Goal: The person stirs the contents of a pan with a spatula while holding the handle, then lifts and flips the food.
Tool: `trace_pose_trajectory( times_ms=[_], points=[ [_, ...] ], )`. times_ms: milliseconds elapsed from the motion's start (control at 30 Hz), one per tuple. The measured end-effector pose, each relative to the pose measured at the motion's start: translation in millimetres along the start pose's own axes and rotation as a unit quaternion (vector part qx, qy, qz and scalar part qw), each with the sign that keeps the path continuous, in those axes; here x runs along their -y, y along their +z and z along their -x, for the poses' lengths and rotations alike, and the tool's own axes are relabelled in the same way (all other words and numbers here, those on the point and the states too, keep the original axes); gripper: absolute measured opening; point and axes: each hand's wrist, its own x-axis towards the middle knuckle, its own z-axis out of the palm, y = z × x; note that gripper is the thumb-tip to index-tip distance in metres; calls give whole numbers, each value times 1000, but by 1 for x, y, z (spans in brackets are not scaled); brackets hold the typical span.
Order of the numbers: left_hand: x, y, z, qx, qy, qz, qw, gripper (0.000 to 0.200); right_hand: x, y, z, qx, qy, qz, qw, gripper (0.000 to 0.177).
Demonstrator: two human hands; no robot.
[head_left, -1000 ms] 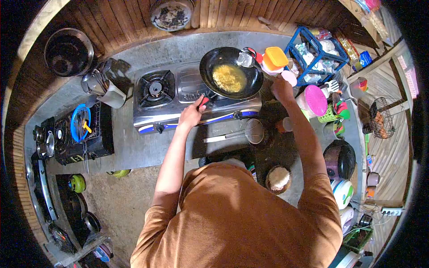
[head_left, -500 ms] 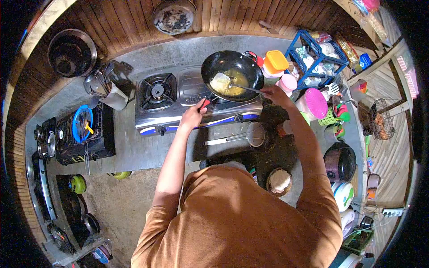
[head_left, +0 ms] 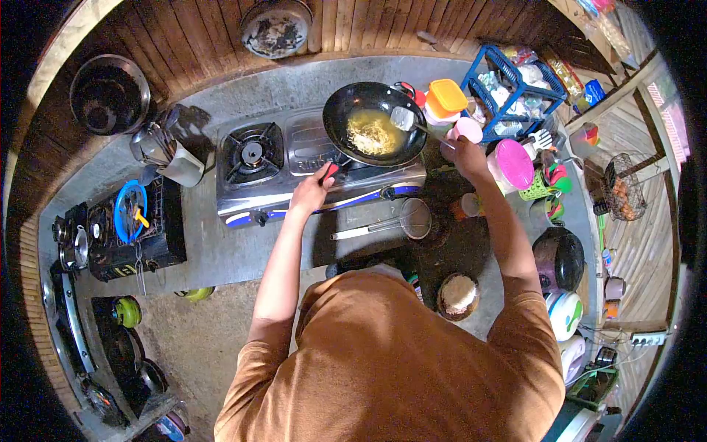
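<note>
Grey tabletop stretches past the shiny metal stove's left edge. The left hand grips the red handle of the round black wok on the stove's right side; the right hand clasps a spatula.

You are wearing matt cloth in your brown shirt. The wok is gleaming smooth and dark, like coated metal, and the spatula is showing a pale metallic blade. The stove is reflecting light off polished metal (its grate is looking duller and rougher). The worktop is presenting a matt, cement-like surface, the plank wall is displaying grainy wood, and the pink lid is looking like smooth plastic.
</note>
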Motion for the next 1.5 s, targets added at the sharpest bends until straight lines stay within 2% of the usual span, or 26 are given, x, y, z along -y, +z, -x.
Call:
trace_pose_trajectory(
  times_ms=[33, 67, 133, 233, 300, 400, 467, 500, 600, 733, 833, 933, 1067, 1167, 1233, 1367, 1433, 1500],
  points=[
    [-1, 0, -1, 2, -4, -5, 1000, 49, -3, 2, -2, 4, 38, -55, 998, 28],
    [-1, 0, 0, 4, -8, -9, 1000, 49, -8, 3, -1, 5, 36, -52, 998, 28],
    [-1, 0, 0, 8, -14, 6, 1000, 49, 16, -18, 13, 57, -154, 65, 984, 26],
    [2, 1, 0, 9, -17, 20, 1000, 49, 64, -34, 32, 92, -151, 8, 984, 24],
    [11, 9, -5, -10, 6, 12, 1000, 49, 49, 3, 39, 73, -156, -36, 984, 25],
    [-6, -2, 4, -2, -15, -4, 1000, 48, 53, 27, 46, 40, -188, -71, 979, 28],
    [0, 3, 1, 2, -15, 16, 1000, 48, 90, 15, 62, 29, -73, -89, 993, 32],
    [-3, 1, 3, 0, -15, 14, 1000, 48, 104, 11, 65, 35, -77, -82, 993, 32],
    [-7, -1, 5, 2, -23, 25, 999, 47, 127, 13, 71, 7, 35, 13, 999, 35],
    [-8, -2, 5, 5, -28, 31, 999, 49, 126, 15, 67, -11, 32, 85, 996, 36],
    [-4, 1, 2, 12, -25, 32, 999, 50, 117, 11, 59, -108, -39, 86, 990, 27],
    [-7, 0, 3, 19, -36, 25, 999, 50, 115, 10, 49, -77, 9, 65, 995, 27],
    [-5, 1, 3, 17, -38, 24, 999, 49, 116, 14, 49, -44, 4, 38, 998, 30],
    [-5, 1, 2, 21, -36, 19, 999, 50, 100, 33, 46, -28, -25, -41, 998, 30],
    [-7, -1, 3, 23, -38, 12, 999, 50, 101, 35, 50, -9, -97, -49, 994, 31],
    [-5, 2, 3, 16, -40, 23, 999, 50, 113, 22, 61, 35, -34, -112, 992, 31],
    [-3, 4, 4, 1, -26, 31, 999, 49, 115, 12, 66, -24, -18, -48, 998, 30],
    [-2, 3, 3, 15, -23, 27, 999, 51, 125, -7, 68, -21, 10, -12, 1000, 31]
  ],
)
